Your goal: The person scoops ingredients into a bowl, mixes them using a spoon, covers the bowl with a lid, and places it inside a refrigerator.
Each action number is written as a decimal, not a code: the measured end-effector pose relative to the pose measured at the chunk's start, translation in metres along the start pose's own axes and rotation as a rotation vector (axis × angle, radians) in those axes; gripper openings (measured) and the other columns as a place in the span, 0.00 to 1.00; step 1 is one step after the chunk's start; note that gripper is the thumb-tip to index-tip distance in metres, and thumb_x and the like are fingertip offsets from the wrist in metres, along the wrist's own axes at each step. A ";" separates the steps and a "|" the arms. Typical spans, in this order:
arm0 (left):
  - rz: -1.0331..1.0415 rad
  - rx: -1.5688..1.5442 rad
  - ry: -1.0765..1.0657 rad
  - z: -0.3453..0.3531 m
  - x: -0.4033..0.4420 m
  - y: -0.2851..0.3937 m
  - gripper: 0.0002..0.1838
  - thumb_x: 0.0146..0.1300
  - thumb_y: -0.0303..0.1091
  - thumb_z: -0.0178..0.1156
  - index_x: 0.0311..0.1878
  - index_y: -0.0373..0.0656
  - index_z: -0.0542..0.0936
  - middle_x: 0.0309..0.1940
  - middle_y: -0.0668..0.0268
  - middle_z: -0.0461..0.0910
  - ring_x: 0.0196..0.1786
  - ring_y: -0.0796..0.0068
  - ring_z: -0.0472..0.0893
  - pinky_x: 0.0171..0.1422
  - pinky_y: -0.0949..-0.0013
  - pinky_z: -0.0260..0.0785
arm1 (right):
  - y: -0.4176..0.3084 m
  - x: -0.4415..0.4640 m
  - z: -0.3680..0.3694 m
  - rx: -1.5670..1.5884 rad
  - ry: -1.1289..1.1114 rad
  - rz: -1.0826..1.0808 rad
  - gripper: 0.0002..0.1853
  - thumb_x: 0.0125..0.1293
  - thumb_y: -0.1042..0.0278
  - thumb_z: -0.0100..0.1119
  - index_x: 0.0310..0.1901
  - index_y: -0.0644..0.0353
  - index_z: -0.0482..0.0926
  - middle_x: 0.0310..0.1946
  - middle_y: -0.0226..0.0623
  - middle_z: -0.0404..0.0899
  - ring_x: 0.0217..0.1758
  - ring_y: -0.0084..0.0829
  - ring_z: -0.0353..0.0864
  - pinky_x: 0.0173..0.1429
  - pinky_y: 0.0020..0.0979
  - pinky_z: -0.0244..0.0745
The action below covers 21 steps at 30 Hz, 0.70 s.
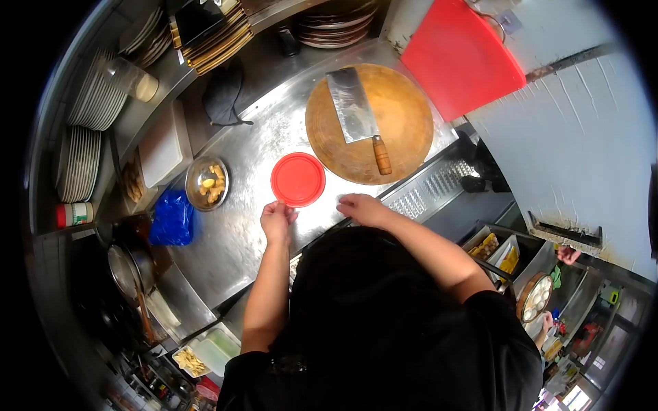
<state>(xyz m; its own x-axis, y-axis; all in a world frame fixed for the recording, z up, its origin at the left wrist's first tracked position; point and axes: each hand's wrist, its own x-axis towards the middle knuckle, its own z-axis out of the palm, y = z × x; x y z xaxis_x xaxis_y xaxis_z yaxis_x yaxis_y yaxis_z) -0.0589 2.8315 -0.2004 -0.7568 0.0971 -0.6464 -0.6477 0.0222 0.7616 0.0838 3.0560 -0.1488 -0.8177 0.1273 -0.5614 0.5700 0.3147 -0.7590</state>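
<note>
A round red plastic lid [297, 179] lies on the steel worktop [236, 236]. My left hand [277, 220] is at its near edge, with thumb and fingers closed on the rim. To the right of the lid, and apart from it, my right hand [363, 209] hovers over the worktop's near edge. Its fingers are loosely bent and slightly apart, with nothing visible in them. A cleaver [354, 106] with a wooden handle rests flat on the round wooden chopping board [404, 113] beyond my right hand. Left of the lid stands a metal bowl [195, 198] holding ginger pieces.
A blue plastic bag [171, 220] sits beside the bowl. At the back right, a red cutting board [460, 61] leans against the wall. Stacked plates [81, 164] fill the left shelf. Food trays [483, 244] and a bamboo steamer [535, 299] are at right, near another person's hand [567, 255].
</note>
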 end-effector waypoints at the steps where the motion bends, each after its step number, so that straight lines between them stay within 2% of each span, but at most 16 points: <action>1: 0.022 0.026 0.009 0.000 0.001 -0.002 0.05 0.73 0.29 0.56 0.46 0.37 0.74 0.35 0.62 0.80 0.36 0.72 0.82 0.42 0.68 0.82 | 0.008 0.015 0.009 0.275 -0.098 0.136 0.22 0.74 0.54 0.57 0.59 0.63 0.77 0.42 0.35 0.82 0.46 0.27 0.82 0.48 0.30 0.80; 4: 0.048 0.018 -0.032 0.002 0.008 -0.008 0.05 0.72 0.26 0.55 0.48 0.37 0.72 0.38 0.59 0.81 0.39 0.68 0.83 0.44 0.66 0.82 | 0.020 0.042 0.036 0.768 0.016 0.192 0.22 0.75 0.56 0.56 0.61 0.64 0.75 0.45 0.34 0.79 0.49 0.27 0.81 0.51 0.29 0.80; 8: -0.022 -0.111 -0.089 0.004 0.012 -0.001 0.08 0.71 0.22 0.54 0.51 0.36 0.70 0.41 0.60 0.78 0.42 0.67 0.83 0.52 0.62 0.84 | 0.006 0.068 0.053 1.093 0.202 0.226 0.13 0.75 0.63 0.54 0.53 0.62 0.76 0.45 0.35 0.80 0.49 0.27 0.81 0.53 0.29 0.79; 9: -0.037 -0.133 -0.113 0.002 0.010 0.000 0.09 0.71 0.22 0.54 0.52 0.35 0.70 0.42 0.59 0.78 0.43 0.65 0.84 0.53 0.61 0.84 | -0.011 0.064 0.046 1.090 0.232 0.226 0.09 0.75 0.66 0.53 0.49 0.60 0.77 0.42 0.33 0.81 0.45 0.26 0.81 0.52 0.28 0.79; 13: -0.056 -0.197 -0.192 -0.005 0.013 0.003 0.09 0.71 0.20 0.52 0.53 0.34 0.69 0.44 0.55 0.78 0.45 0.61 0.85 0.54 0.59 0.84 | -0.003 0.082 0.057 1.120 0.280 0.202 0.07 0.74 0.65 0.55 0.45 0.59 0.78 0.36 0.29 0.81 0.37 0.21 0.79 0.49 0.25 0.78; 21: -0.015 -0.044 -0.230 -0.016 0.014 0.008 0.10 0.71 0.17 0.50 0.53 0.33 0.69 0.45 0.56 0.79 0.44 0.64 0.85 0.51 0.61 0.85 | 0.003 0.087 0.067 0.979 0.373 0.193 0.06 0.73 0.70 0.57 0.45 0.63 0.78 0.34 0.30 0.80 0.34 0.21 0.78 0.43 0.23 0.78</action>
<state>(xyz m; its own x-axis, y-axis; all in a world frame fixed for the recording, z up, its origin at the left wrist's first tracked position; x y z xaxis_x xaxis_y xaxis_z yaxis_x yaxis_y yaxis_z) -0.0762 2.8174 -0.2043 -0.7103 0.3216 -0.6262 -0.6658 -0.0180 0.7459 0.0197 3.0046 -0.2218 -0.5851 0.4266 -0.6896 0.3731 -0.6135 -0.6960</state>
